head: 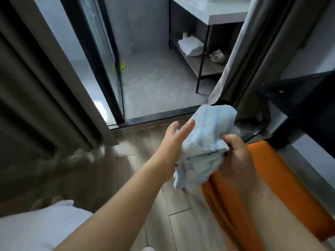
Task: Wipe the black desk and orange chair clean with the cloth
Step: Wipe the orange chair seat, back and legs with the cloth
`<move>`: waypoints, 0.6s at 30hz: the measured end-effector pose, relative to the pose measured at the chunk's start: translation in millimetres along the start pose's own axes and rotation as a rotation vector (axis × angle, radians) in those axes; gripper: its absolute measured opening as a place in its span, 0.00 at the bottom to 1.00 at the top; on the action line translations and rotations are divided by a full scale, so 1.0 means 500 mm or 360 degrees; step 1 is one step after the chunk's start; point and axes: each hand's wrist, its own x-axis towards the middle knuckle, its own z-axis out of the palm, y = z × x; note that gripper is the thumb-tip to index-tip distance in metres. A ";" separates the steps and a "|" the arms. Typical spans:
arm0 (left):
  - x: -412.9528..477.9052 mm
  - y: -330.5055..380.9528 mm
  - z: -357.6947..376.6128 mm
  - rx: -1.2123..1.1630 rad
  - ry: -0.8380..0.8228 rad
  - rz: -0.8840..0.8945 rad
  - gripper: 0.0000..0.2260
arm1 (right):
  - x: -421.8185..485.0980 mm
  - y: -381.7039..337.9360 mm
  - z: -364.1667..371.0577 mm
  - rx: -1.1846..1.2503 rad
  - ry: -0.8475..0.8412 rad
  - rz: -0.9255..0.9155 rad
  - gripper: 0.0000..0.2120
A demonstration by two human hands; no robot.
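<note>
1. Cloth (203, 145): pale blue, soft, limp, light; bunched in mid-air above orange chair (290, 178).
2. Right hand (235, 151) grips its middle; left hand (174, 140) lies flat-fingered against its side.
3. Best hold, likely: a folded pad under the palm.
4. Black desk (308, 98) stands right; wood floor (137, 160) below.

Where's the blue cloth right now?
In the head view the blue cloth is held up right of centre, gripped by the right hand, with the left hand flat against its left side, above the orange chair.
</note>
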 end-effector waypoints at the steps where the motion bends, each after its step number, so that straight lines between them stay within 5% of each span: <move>1: 0.016 0.008 -0.008 0.0049 -0.0103 0.0003 0.37 | 0.002 0.002 0.017 0.0021 -0.0078 0.0021 0.19; 5: 0.080 0.033 -0.011 0.0150 -0.0215 -0.0025 0.17 | 0.044 -0.024 0.025 -0.0009 0.0021 0.0000 0.23; 11: 0.232 0.088 0.017 0.0215 -0.0073 0.0094 0.13 | 0.138 -0.074 -0.035 0.0067 0.0424 -0.0177 0.10; 14: 0.327 0.103 0.028 0.0314 -0.0027 0.0140 0.10 | 0.215 -0.068 -0.095 -0.0122 0.0800 -0.0116 0.14; 18: 0.439 0.101 0.041 0.0541 -0.0046 0.0043 0.11 | 0.280 -0.038 -0.148 -0.0119 0.0946 -0.0082 0.12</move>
